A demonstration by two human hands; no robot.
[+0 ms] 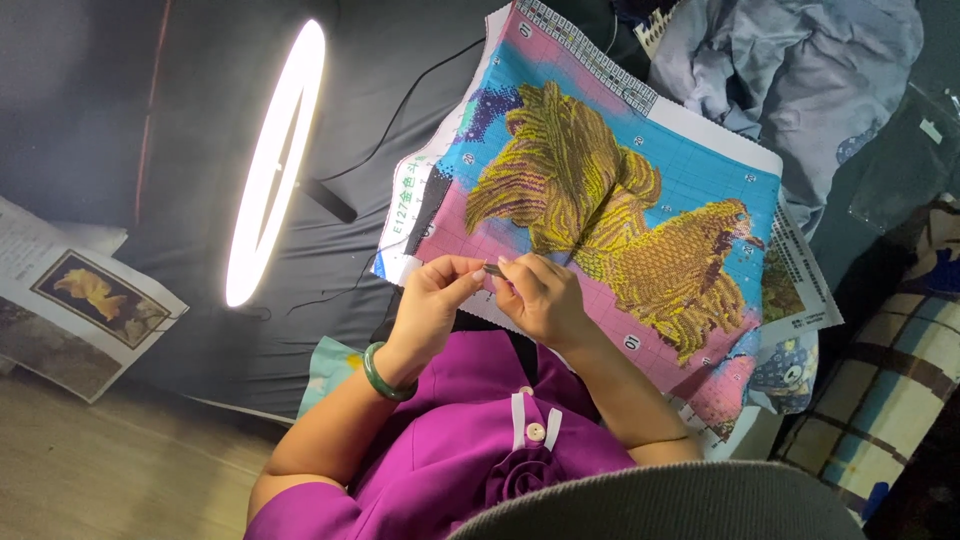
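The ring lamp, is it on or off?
On. The ring lamp glows bright white all round and throws light on the dark cloth beside it.

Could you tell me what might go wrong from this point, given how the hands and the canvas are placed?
Both hands, left and right, pinch a small dark tool over the canvas; if it slipped, it might drop into the lap. The canvas lies on uneven bedding and could shift under the wrists. The ring light stands close to the left hand, so its glare might hide fine detail.
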